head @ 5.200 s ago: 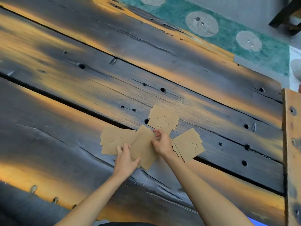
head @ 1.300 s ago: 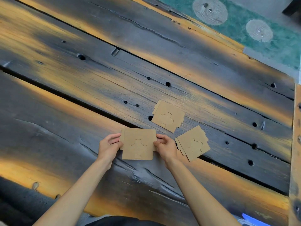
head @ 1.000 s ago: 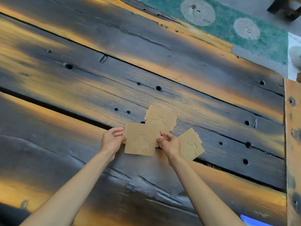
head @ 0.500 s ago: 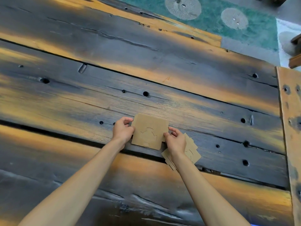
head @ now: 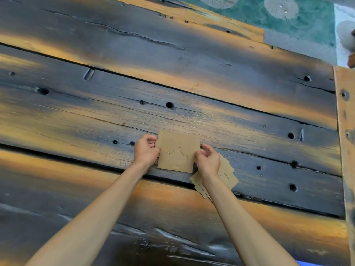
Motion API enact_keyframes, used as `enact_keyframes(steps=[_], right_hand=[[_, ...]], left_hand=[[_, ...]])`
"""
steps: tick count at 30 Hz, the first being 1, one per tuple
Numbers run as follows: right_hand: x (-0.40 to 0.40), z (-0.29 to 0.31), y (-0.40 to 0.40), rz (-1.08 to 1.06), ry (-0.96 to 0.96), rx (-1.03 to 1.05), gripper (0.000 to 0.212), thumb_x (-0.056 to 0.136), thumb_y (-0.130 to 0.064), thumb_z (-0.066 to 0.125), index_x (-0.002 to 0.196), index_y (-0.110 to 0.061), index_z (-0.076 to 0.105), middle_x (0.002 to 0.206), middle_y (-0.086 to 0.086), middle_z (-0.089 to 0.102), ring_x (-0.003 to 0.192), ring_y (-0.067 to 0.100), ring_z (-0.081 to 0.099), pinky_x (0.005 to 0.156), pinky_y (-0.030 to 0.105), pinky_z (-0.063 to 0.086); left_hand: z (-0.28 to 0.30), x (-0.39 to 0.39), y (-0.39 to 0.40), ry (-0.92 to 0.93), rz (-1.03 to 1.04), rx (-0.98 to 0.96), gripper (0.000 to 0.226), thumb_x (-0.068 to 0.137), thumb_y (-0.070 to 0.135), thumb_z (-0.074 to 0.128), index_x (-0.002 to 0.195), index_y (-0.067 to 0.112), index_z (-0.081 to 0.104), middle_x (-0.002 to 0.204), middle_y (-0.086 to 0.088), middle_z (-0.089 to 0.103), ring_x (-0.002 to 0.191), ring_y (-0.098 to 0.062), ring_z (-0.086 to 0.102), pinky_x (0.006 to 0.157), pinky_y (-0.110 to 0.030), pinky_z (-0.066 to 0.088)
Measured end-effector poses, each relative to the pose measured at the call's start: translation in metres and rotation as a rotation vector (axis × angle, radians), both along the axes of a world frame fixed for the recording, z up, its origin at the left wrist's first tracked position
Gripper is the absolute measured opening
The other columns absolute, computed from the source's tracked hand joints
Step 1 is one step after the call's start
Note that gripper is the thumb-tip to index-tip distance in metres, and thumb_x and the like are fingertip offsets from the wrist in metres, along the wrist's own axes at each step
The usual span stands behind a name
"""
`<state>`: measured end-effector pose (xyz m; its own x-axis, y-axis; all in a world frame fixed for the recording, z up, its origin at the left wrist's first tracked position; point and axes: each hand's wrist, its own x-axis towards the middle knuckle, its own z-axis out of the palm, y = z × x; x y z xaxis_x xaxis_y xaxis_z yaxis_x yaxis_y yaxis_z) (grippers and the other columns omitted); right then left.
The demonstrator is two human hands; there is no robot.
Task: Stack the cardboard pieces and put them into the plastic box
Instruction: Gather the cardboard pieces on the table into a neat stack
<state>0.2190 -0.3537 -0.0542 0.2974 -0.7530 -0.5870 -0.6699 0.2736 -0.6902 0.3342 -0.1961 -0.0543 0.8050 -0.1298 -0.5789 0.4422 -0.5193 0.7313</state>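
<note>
A stack of brown cardboard pieces (head: 177, 151) with curved cut lines lies flat on the dark plank table. My left hand (head: 146, 150) grips its left edge and my right hand (head: 207, 160) pinches its right edge. A second small pile of cardboard pieces (head: 226, 176) lies just right of it, partly hidden under my right wrist. A blue sliver (head: 305, 263) at the bottom edge may be the plastic box; too little shows to tell.
The table (head: 172, 73) is made of dark and orange weathered planks with holes and gaps. A lighter wooden board (head: 345, 131) runs along its right side. A green patterned floor (head: 288, 18) lies beyond the far edge.
The gathered stack was carried up and right onto the farther cardboard pile, which is now hidden beneath it. Both hands kept hold of the stack's edges.
</note>
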Motion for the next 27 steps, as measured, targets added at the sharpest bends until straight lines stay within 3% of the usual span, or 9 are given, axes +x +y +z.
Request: enact_keyframes(steps=[6,9,11,14,17,22,27], right_hand=[[-0.003,0.0,-0.001,0.005,-0.032,0.031,0.038,0.091,-0.011,0.067,0.128,-0.018,0.065,0.1,-0.005,0.067,0.089,0.004,0.064,0.097,0.031,0.052],[-0.005,0.001,0.0,0.016,-0.047,0.078,0.04,0.091,-0.011,0.068,0.131,-0.017,0.066,0.11,-0.001,0.068,0.102,0.011,0.064,0.103,0.037,0.052],[-0.007,0.001,0.001,0.024,-0.058,0.095,0.041,0.091,-0.011,0.068,0.131,-0.017,0.066,0.109,-0.002,0.068,0.099,0.008,0.064,0.103,0.037,0.052],[-0.011,0.003,0.005,0.028,-0.081,0.102,0.04,0.092,-0.014,0.068,0.132,-0.02,0.065,0.112,0.001,0.071,0.101,0.01,0.066,0.101,0.037,0.053],[-0.015,0.006,0.009,0.047,-0.058,0.043,0.038,0.093,-0.017,0.066,0.13,-0.024,0.066,0.097,-0.007,0.075,0.098,0.009,0.069,0.097,0.033,0.053],[-0.022,0.013,0.014,0.072,-0.048,0.028,0.037,0.095,-0.017,0.065,0.131,-0.025,0.065,0.091,-0.005,0.076,0.097,0.013,0.07,0.096,0.045,0.057],[-0.031,0.021,0.016,0.056,-0.059,0.033,0.036,0.096,-0.018,0.065,0.131,-0.023,0.066,0.095,-0.004,0.073,0.098,0.014,0.068,0.096,0.045,0.056]], left_hand=[[0.003,-0.003,0.004,0.019,0.041,-0.022,0.038,0.082,-0.009,0.064,0.109,0.017,0.061,0.109,0.003,0.064,0.087,0.006,0.057,0.075,-0.017,0.049],[0.004,-0.006,0.007,0.024,0.057,-0.031,0.038,0.083,-0.008,0.064,0.111,0.017,0.062,0.107,0.004,0.064,0.088,0.006,0.058,0.069,-0.014,0.046],[0.006,-0.007,0.008,0.023,0.064,-0.046,0.04,0.083,-0.008,0.063,0.114,0.019,0.062,0.108,0.005,0.064,0.091,0.002,0.06,0.068,-0.016,0.048],[0.007,-0.011,0.01,0.035,0.068,-0.072,0.047,0.085,-0.006,0.061,0.123,0.021,0.064,0.113,0.004,0.064,0.09,0.0,0.061,0.077,-0.03,0.058],[0.008,-0.018,0.013,0.063,0.083,-0.094,0.048,0.087,-0.006,0.06,0.126,0.021,0.066,0.118,0.003,0.067,0.095,-0.005,0.064,0.09,-0.042,0.058],[0.007,-0.028,0.02,0.097,0.12,-0.086,0.048,0.087,-0.006,0.061,0.127,0.019,0.067,0.118,0.004,0.069,0.107,-0.017,0.066,0.097,-0.045,0.056],[0.011,-0.038,0.023,0.102,0.111,-0.098,0.046,0.089,-0.001,0.063,0.129,0.02,0.066,0.121,0.0,0.072,0.114,-0.02,0.065,0.096,-0.045,0.056]])
